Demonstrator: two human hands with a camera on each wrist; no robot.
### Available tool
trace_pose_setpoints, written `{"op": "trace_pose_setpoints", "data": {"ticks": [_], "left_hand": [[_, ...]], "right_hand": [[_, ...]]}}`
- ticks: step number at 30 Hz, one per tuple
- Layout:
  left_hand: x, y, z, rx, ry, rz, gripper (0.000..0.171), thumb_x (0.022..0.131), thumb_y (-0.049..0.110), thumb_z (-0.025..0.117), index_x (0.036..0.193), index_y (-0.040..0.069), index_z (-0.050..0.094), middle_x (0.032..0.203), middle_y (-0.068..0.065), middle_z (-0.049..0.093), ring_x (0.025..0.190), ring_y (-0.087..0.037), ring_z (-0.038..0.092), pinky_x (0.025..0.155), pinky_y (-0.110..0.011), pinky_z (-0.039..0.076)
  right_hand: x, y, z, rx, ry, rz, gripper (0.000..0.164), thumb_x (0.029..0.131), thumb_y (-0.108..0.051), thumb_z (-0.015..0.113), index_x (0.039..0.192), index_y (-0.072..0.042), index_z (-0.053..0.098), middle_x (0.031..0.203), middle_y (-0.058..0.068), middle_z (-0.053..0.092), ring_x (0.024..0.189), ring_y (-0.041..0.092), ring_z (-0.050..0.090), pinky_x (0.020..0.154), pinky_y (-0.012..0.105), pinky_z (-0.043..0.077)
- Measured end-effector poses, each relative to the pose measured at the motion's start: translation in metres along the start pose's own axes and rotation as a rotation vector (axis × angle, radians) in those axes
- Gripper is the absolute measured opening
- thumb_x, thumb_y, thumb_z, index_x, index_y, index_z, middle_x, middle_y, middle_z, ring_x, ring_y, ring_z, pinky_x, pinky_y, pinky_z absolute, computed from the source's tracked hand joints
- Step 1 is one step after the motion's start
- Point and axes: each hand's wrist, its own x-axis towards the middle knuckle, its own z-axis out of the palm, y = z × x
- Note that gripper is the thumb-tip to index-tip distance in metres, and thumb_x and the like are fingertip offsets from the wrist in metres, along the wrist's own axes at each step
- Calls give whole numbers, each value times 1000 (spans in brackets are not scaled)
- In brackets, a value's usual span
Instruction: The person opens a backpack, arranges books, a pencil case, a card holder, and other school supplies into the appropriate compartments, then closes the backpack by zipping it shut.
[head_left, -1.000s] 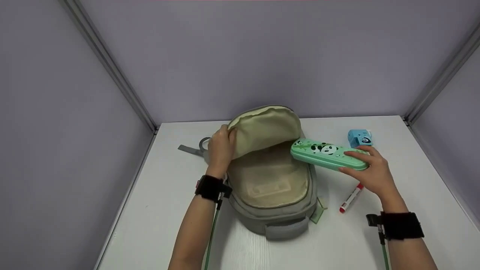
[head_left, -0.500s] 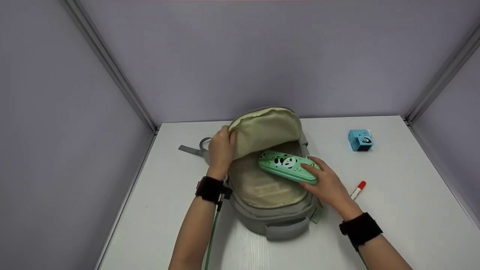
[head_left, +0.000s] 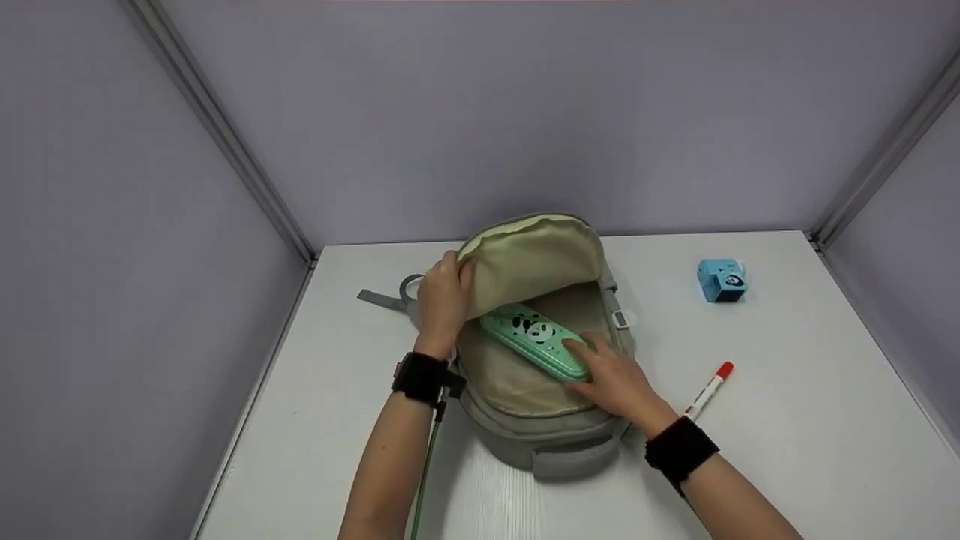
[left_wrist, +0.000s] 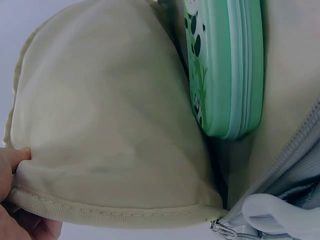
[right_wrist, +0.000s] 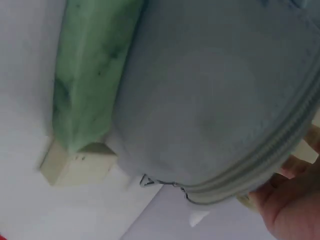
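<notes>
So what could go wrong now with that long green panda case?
The right hand grips only one end of the long green panda-printed case, so it might slip. The left hand holds the cream-lined fabric flap of the grey backpack; if it let go, the flap could drop onto the case.

Head view dimly lit; soft shadows cast on rear wall [head_left: 540, 112] and tabletop [head_left: 300, 450], faint sheen reflected near front. Pencil case [left_wrist: 225, 75] rendered crisply in left-wrist view; right-wrist view veiled by haze, green item [right_wrist: 95, 70] blurred.
</notes>
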Motion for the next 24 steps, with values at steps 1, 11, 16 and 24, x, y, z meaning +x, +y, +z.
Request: {"op": "trace_pose_setpoints", "data": {"ticks": [1, 11, 16, 24], "left_hand": [[0, 0, 0, -3, -3, -3, 23, 97, 21, 64, 89, 0, 62, 77, -16, 67, 68, -33, 66, 59, -46, 49], [1, 7, -3, -93, -26, -19, 22, 97, 19, 64, 89, -1, 62, 78, -14, 66, 71, -29, 65, 62, -43, 50], [2, 6, -2, -114, -40, -40, 22, 97, 20, 65, 88, 0, 62, 76, -13, 66, 68, -26, 64, 60, -41, 49], [3, 1, -1, -177, -34, -25, 23, 96, 20, 67, 85, 0, 62, 72, -13, 62, 64, -24, 59, 58, -40, 46]], "right_hand": [[2, -2, 4, -13, 8, 8, 69, 81, -33, 82, 141, -15, 52, 137, 20, 47, 103, 39, 60, 74, 52, 51], [23, -33, 26, 47, 4, 110, 73, 83, -32, 80, 145, -11, 48, 132, 30, 42, 105, 41, 56, 78, 50, 50], [28, -40, 31, 102, -30, 122, 69, 87, -23, 77, 147, -8, 45, 130, 31, 38, 101, 38, 53, 76, 46, 49], [31, -48, 38, 172, 92, 71, 61, 83, -13, 80, 137, -1, 55, 114, 24, 47, 84, 27, 54, 73, 43, 48]]}}
